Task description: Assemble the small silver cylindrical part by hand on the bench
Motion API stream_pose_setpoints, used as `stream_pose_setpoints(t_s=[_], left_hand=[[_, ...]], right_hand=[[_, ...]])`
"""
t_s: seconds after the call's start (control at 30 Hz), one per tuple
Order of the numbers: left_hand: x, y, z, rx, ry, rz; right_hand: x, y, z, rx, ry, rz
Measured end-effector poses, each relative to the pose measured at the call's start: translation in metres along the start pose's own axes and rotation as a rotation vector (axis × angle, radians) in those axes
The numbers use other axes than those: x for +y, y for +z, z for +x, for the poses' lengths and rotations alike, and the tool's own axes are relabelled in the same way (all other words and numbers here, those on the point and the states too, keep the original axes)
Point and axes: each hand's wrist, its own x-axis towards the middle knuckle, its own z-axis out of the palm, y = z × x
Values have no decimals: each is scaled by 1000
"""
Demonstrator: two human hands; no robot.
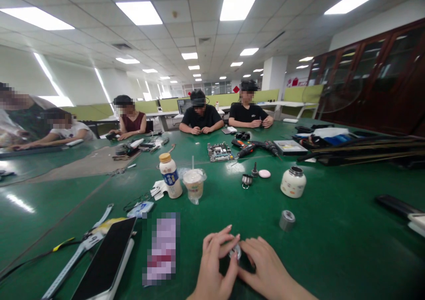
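Near the front edge of the table, my left hand (216,256) and my right hand (263,261) meet. Their bent fingers close around a small round grey-white part (235,251); its exact kind is partly hidden by the fingertips. Just beyond my right hand stands a short grey metal cap (287,221). Farther back is a squat cream flask (293,183) with a steel neck and no lid on it. A small metal cup (246,180), a dark pointed piece (254,170) and a pink oval disc (264,174) lie beyond my hands.
To the left are a tablet (108,255), a purple packet (162,247), a bottle with an orange cap (170,176) and a straw cup (194,185). A circuit board (221,152) and power drills (247,150) lie farther back. Several people sit across the green table (206,211).
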Motion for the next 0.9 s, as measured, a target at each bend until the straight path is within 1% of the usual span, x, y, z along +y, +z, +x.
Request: stream_pose_setpoints(t_s=[0.1, 0.23, 0.37, 0.43, 0.5, 0.57, 0.6, 0.67, 0.73, 0.77, 0.8, 0.83, 0.9], left_hand=[[0, 2, -1, 41, -22, -35], [-1, 7, -2, 99, -103, -62], [2, 8, -2, 119, -127, -86], [3, 7, -2, 158, -151, -99], [1, 7, -2, 230, -206, -74], [-4, 6, -2, 269, -299, 18], [-8, 6, -2, 255, -350, 77], [-17, 7, -2, 158, -428, 171], [-25, 8, -2, 53, -456, 208], [-27, 8, -2, 25, -456, 207], [-28, 8, -2, 21, -454, 198], [-29, 8, -1, 43, -450, 184], [-26, 7, 0, 135, -417, 142]], right_hand=[[1, 1, 0, -8, -3, 0], [2, 3, 1, -16, 5, 0], [2, 3, 1, -24, 9, -6], [1, 2, 1, -27, 8, -19], [0, 1, 1, -28, 4, -34], [-1, 0, 1, -25, 0, -47], [-1, -1, 2, -22, -2, -53], [-2, -1, 2, -17, -7, -61], [-3, -2, 2, -6, -17, -65], [-3, -2, 2, -1, -21, -67], [-3, -2, 2, 4, -24, -68], [-3, -2, 1, 8, -24, -69], [-3, -2, 1, 2, -20, -73]])
